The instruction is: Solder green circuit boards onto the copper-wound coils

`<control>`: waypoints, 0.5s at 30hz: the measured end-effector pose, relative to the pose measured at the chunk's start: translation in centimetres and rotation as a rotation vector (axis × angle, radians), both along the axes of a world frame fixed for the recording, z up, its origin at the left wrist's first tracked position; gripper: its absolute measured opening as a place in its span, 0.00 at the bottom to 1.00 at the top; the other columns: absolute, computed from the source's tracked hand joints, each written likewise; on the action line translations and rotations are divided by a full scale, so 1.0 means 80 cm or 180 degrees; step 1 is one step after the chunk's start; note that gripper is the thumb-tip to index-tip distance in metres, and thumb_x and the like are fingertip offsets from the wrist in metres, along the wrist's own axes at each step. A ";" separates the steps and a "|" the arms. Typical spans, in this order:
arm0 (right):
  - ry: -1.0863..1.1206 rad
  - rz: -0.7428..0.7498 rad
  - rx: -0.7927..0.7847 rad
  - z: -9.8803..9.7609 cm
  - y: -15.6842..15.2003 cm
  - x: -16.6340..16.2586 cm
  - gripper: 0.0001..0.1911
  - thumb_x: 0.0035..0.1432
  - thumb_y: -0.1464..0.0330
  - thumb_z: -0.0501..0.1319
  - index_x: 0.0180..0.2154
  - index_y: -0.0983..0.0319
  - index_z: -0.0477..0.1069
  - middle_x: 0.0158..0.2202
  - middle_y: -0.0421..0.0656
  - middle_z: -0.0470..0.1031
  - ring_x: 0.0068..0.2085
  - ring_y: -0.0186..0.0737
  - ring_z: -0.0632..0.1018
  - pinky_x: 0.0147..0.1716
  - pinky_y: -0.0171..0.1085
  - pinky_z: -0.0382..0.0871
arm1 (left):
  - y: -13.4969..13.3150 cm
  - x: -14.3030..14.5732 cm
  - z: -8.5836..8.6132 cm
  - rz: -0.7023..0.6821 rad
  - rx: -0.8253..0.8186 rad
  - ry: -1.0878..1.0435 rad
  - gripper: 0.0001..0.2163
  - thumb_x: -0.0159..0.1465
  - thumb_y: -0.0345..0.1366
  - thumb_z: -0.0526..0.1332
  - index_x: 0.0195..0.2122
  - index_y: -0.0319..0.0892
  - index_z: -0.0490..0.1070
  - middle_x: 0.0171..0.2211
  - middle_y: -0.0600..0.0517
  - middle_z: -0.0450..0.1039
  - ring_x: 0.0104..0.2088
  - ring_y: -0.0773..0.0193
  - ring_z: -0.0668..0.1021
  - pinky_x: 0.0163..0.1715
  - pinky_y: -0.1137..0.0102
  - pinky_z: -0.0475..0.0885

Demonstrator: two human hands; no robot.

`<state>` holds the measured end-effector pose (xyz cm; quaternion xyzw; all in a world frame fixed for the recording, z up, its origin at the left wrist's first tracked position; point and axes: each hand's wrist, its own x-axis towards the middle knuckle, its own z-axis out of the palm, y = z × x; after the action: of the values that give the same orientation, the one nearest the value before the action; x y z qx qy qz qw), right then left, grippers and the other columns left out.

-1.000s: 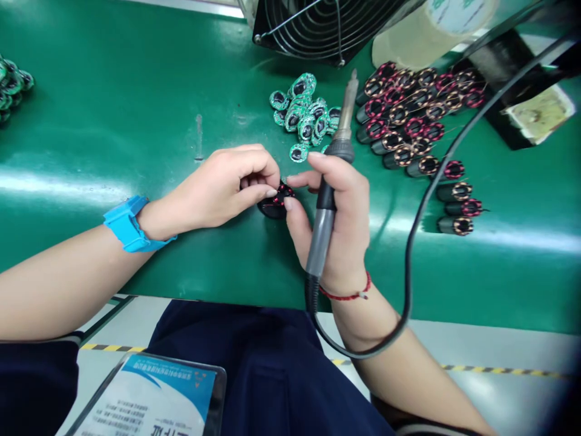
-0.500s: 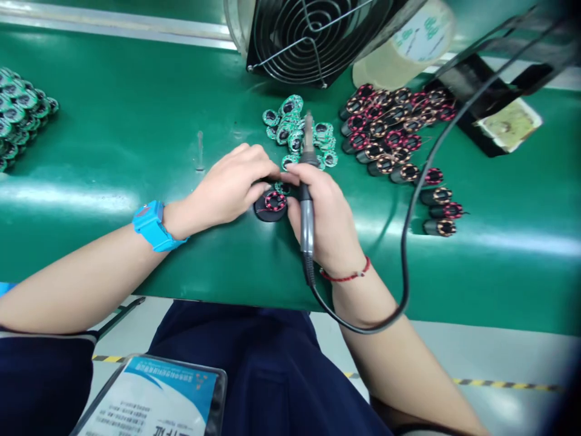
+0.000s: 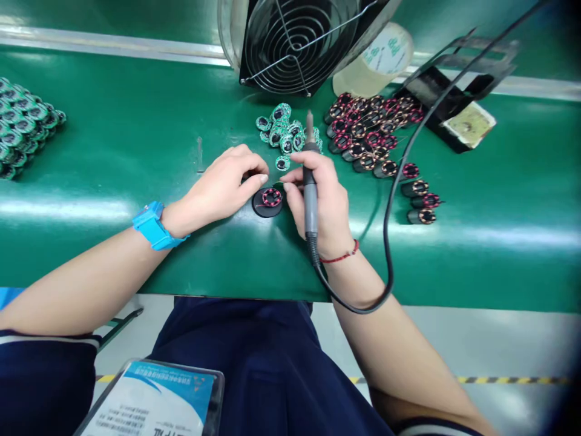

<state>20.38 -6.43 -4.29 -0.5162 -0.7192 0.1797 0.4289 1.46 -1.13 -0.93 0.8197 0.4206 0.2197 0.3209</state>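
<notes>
My right hand is closed around the grey and black handle of a soldering iron, whose tip points toward the far side of the bench. Between its thumb and fingertips shows a thin green edge, seemingly a small circuit board. Just below sits a wound coil with red wire, on a round black base. My left hand rests left of the coil, thumb and bent forefinger slightly apart, nothing visible between them. Its other fingers are partly hidden.
Green ring boards lie heaped beyond my hands, with a larger stack far left. Wound coils stand to the right. A fan, a tape roll and an iron stand with a sponge line the back. The iron's cable loops over my right forearm.
My left hand has drawn back slightly from the coil and the small board, and a gap now separates my hands. The iron stays in my right hand. The view has shifted a little.
</notes>
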 end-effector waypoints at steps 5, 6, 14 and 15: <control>0.0067 -0.0192 0.0844 0.020 -0.011 -0.018 0.21 0.63 0.73 0.60 0.55 0.52 0.63 0.42 0.39 0.77 0.42 0.38 0.81 0.46 0.43 0.78 | -0.011 0.005 0.018 0.0191 -0.0533 -0.0415 0.17 0.68 0.41 0.56 0.24 0.38 0.70 0.26 0.52 0.68 0.32 0.65 0.70 0.35 0.67 0.63; -0.0021 -0.0206 0.0968 0.025 -0.014 -0.022 0.22 0.63 0.74 0.60 0.56 0.51 0.63 0.42 0.40 0.78 0.42 0.39 0.81 0.46 0.45 0.78 | -0.014 0.005 0.022 0.0256 -0.0841 -0.0583 0.18 0.68 0.43 0.56 0.24 0.39 0.69 0.25 0.53 0.67 0.30 0.67 0.69 0.33 0.68 0.61; -0.0136 0.0196 0.1045 0.028 -0.023 -0.026 0.30 0.59 0.71 0.65 0.61 0.55 0.60 0.49 0.45 0.78 0.44 0.43 0.78 0.42 0.46 0.78 | -0.025 0.000 0.032 0.0610 -0.2270 -0.1398 0.12 0.61 0.40 0.64 0.24 0.39 0.71 0.23 0.57 0.67 0.26 0.72 0.65 0.30 0.72 0.60; -0.0158 0.0222 0.0978 0.028 -0.023 -0.024 0.31 0.59 0.72 0.65 0.61 0.56 0.60 0.50 0.46 0.77 0.45 0.43 0.78 0.42 0.46 0.78 | -0.025 0.001 0.034 0.0611 -0.2260 -0.1374 0.12 0.61 0.40 0.64 0.24 0.39 0.70 0.22 0.57 0.67 0.26 0.72 0.65 0.29 0.72 0.60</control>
<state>18.43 -8.30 -2.07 -0.4235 -0.7661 0.0695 0.4784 1.51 -3.14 1.76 0.5507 0.4676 0.2568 0.6420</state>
